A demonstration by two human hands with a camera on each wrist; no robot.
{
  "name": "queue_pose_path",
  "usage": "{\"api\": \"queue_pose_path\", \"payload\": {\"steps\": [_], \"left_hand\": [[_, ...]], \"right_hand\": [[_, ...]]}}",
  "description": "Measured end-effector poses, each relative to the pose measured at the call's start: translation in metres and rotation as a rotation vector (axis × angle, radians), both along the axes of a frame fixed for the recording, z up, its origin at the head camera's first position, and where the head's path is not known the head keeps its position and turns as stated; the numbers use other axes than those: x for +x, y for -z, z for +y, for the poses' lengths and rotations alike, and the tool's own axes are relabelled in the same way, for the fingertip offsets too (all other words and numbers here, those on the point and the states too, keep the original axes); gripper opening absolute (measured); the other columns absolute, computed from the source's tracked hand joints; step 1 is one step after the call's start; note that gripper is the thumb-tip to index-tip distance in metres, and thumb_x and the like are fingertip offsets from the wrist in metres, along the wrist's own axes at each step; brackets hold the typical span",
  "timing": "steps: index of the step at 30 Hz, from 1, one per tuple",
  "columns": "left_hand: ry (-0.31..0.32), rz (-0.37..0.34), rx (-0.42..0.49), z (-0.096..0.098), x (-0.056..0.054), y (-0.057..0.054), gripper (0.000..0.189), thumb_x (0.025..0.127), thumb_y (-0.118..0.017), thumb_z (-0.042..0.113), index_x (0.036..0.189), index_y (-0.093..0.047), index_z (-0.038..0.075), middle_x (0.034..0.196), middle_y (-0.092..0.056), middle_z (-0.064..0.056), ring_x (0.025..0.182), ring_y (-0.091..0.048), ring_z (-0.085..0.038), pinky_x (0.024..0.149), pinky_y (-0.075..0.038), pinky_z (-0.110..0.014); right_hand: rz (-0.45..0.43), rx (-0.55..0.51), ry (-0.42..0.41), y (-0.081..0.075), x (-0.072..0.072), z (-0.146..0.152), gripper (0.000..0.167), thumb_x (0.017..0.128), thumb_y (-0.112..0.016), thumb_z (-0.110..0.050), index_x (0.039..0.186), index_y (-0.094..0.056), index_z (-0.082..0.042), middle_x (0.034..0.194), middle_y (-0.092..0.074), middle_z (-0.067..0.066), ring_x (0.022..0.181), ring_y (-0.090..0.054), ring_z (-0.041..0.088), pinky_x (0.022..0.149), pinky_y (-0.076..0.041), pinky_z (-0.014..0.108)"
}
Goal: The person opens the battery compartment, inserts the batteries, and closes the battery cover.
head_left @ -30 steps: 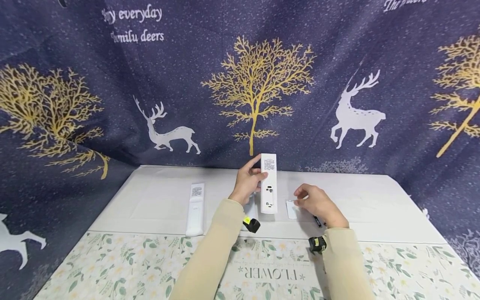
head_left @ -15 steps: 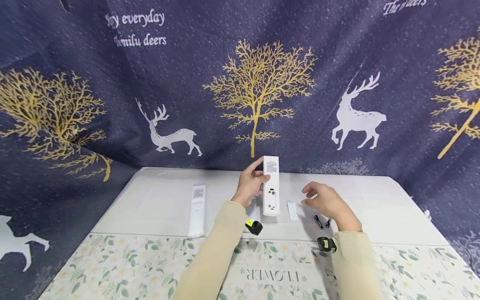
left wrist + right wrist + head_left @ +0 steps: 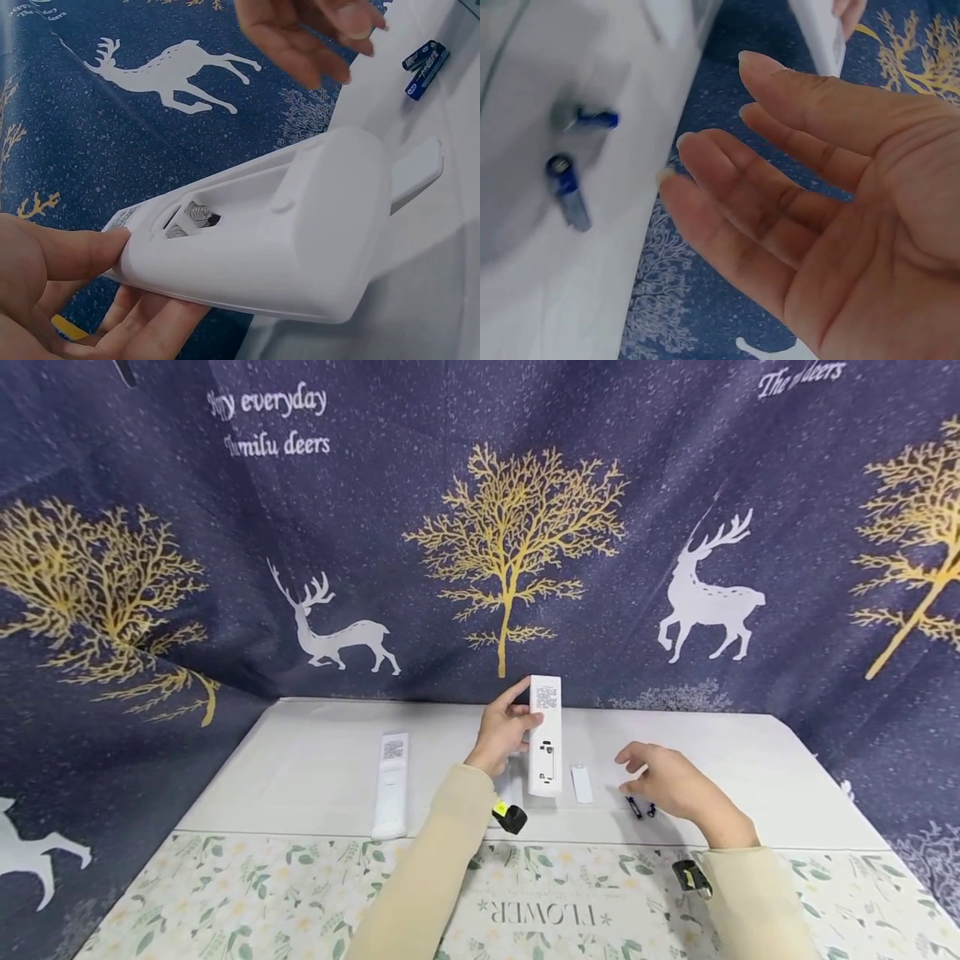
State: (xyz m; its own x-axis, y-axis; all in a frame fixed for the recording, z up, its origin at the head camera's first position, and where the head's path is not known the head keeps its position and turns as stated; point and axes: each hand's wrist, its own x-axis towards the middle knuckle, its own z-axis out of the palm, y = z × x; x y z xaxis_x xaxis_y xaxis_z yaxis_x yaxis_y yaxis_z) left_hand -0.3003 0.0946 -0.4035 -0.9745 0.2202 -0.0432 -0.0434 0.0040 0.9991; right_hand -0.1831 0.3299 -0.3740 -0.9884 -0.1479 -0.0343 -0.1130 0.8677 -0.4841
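Note:
My left hand (image 3: 501,732) grips a white remote control (image 3: 545,722) upright, its back towards the head camera. In the left wrist view, the bare battery compartment with its metal springs (image 3: 199,214) shows. The thumb lies along one edge of the remote, with fingers underneath. A small white battery cover (image 3: 581,784) lies on the table just right of the remote. My right hand (image 3: 667,781) hovers with loosely bent fingers, holding nothing. Close by it on the table lie two dark blue batteries, one long battery (image 3: 568,191) and another battery (image 3: 596,118), slightly apart.
A second white remote (image 3: 391,789) lies on the table to the left. Some pale object (image 3: 512,785) is partly hidden behind the left wrist. A floral cloth (image 3: 300,893) covers the front of the white table, and a dark blue deer-print curtain (image 3: 450,610) stands behind.
My right hand has moved right, away from the battery cover and towards the batteries. The cover, earlier partly behind its fingers, is now fully visible. My left hand still holds the remote, shifted slightly right.

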Motion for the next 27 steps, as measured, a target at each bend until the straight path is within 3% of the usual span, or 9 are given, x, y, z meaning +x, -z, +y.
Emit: {"api": "queue_pose_path", "payload": {"steps": [8, 15, 27], "left_hand": [[0.0, -0.012, 0.008, 0.003, 0.002, 0.003, 0.068, 0.098, -0.075, 0.004, 0.155, -0.056, 0.037, 0.114, -0.064, -0.004, 0.091, -0.065, -0.019, 0.078, -0.062, -0.044], [-0.009, -0.023, 0.004, 0.001, 0.002, 0.003, 0.069, 0.098, -0.075, 0.006, 0.155, -0.056, 0.039, 0.114, -0.064, -0.004, 0.092, -0.067, -0.02, 0.073, -0.061, -0.038], [-0.012, -0.002, -0.009, 0.0, 0.002, 0.001, 0.069, 0.098, -0.075, 0.006, 0.156, -0.055, 0.038, 0.114, -0.064, -0.004, 0.092, -0.066, -0.019, 0.07, -0.061, -0.033]], "right_hand": [[-0.059, 0.045, 0.002, 0.01, 0.004, 0.009, 0.042, 0.088, -0.082, 0.001, 0.125, -0.064, 0.008, 0.104, -0.068, 0.017, 0.088, -0.067, 0.028, 0.077, -0.059, 0.049], [-0.112, 0.002, 0.039, 0.017, 0.001, 0.005, 0.044, 0.088, -0.079, 0.005, 0.128, -0.062, 0.01, 0.094, -0.064, 0.011, 0.068, -0.065, 0.019, 0.065, -0.058, 0.039], [-0.079, 0.103, 0.049, 0.028, -0.006, -0.007, 0.038, 0.084, -0.077, 0.008, 0.12, -0.065, 0.008, 0.091, -0.069, 0.011, 0.073, -0.062, 0.02, 0.07, -0.058, 0.042]]}}
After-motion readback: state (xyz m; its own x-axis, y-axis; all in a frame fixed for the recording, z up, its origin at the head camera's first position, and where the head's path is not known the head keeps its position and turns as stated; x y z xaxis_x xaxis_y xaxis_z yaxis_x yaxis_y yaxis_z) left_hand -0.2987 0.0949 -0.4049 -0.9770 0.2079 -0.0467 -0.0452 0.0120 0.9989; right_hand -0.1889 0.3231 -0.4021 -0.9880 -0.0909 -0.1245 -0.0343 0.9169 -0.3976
